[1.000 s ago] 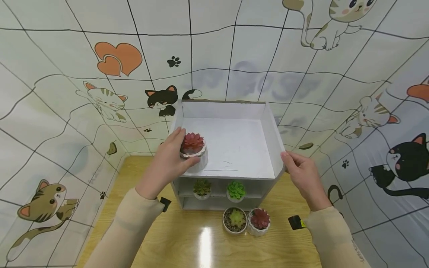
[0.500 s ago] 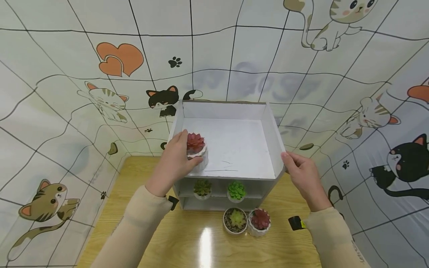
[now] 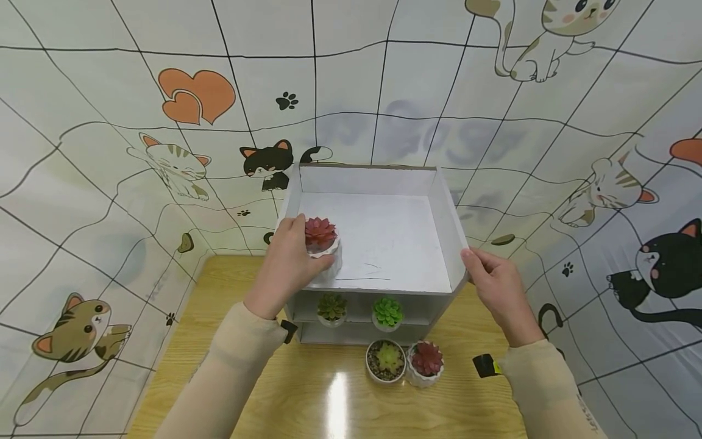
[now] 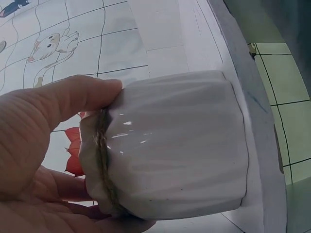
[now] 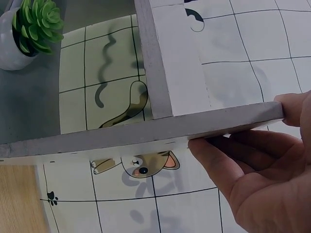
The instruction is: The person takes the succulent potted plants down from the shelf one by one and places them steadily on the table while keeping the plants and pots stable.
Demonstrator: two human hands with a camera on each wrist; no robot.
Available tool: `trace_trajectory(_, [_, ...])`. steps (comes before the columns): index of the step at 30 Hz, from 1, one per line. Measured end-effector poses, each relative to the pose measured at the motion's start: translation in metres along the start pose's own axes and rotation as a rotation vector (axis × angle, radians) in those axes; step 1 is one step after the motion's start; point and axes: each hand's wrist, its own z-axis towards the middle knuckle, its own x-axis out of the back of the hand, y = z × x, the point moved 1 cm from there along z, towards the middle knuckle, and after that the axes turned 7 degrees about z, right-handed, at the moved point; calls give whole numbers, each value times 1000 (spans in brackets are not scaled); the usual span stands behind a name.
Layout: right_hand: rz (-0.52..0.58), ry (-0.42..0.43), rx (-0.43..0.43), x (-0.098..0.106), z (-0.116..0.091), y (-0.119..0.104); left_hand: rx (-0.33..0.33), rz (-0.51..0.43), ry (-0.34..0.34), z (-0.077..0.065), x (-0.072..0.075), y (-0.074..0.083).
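My left hand grips a white ribbed pot holding a red succulent by its rim, at the left end of the white shelf unit's top. In the left wrist view the white pot has a twine band under its rim, and thumb and fingers hold it there. My right hand pinches the right side panel of the unit. In the right wrist view the panel's edge lies between thumb and fingers. On the shelf below stand a dark green succulent and a bright green succulent.
In front of the unit on the wooden table stand a round pot with a yellow-green succulent and a white pot with a red succulent, side by side. A cat-patterned sheet surrounds the table at the back and sides.
My left hand and its potted red succulent have shifted slightly to the right on the unit's top. My right hand keeps its place on the side panel.
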Motion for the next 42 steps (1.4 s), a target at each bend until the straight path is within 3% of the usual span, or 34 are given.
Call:
trace_trajectory(8, [6,1,-9,-1,2,0,25,-24,42,0,-2,0])
trace_trajectory(21, [15,-6,-13,-1,2,1,3,-61,91,-3,-5,-4])
trace_trajectory(42, [11,8,-21,1,4,1,-131,-114,196,-35,8,-4])
